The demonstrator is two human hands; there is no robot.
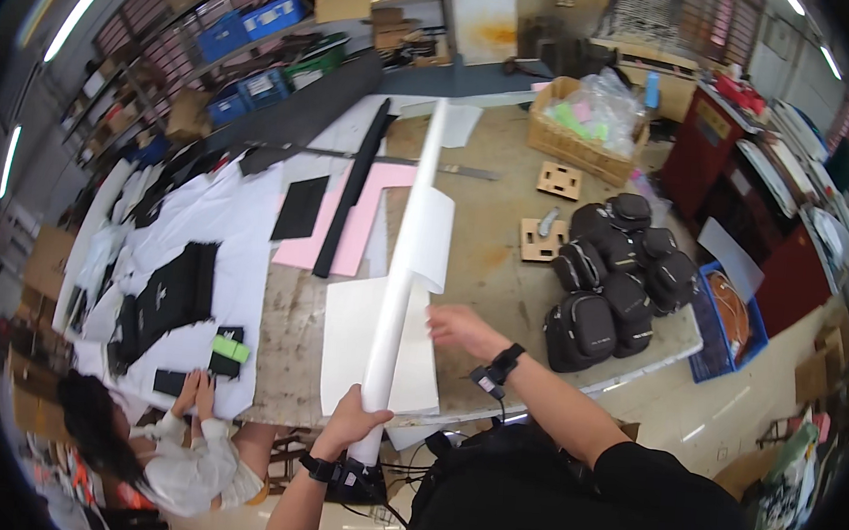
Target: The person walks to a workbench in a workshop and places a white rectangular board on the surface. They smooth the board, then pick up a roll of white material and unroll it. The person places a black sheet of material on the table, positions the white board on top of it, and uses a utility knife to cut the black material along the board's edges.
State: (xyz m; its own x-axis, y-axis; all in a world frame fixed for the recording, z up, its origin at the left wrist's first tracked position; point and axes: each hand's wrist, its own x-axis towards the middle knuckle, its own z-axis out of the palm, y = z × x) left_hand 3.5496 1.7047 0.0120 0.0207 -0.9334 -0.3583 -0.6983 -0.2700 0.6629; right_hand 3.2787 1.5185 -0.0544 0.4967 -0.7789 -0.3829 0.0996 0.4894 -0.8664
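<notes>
A long white roll of sheet material [398,293] lies lengthwise across the worktable, its near end jutting past the front edge. My left hand [355,420] is wrapped around that near end. A loose flap of the roll [434,236] curls out on its right side. Beneath the roll is a flat cream-white sheet [351,329]. Just right of the roll, my right hand [466,331] hovers over the sheet's right edge with fingers loosely apart, and nothing shows in them. Whether its fingertips touch the sheet is unclear.
Black pouches [588,326] are heaped at the right. A pink sheet [302,252], a black strip [356,186] and a metal ruler [461,170] lie left and beyond. A wicker basket [589,158] stands at the back. At lower left, a co-worker's hands [197,394] rest on black pieces.
</notes>
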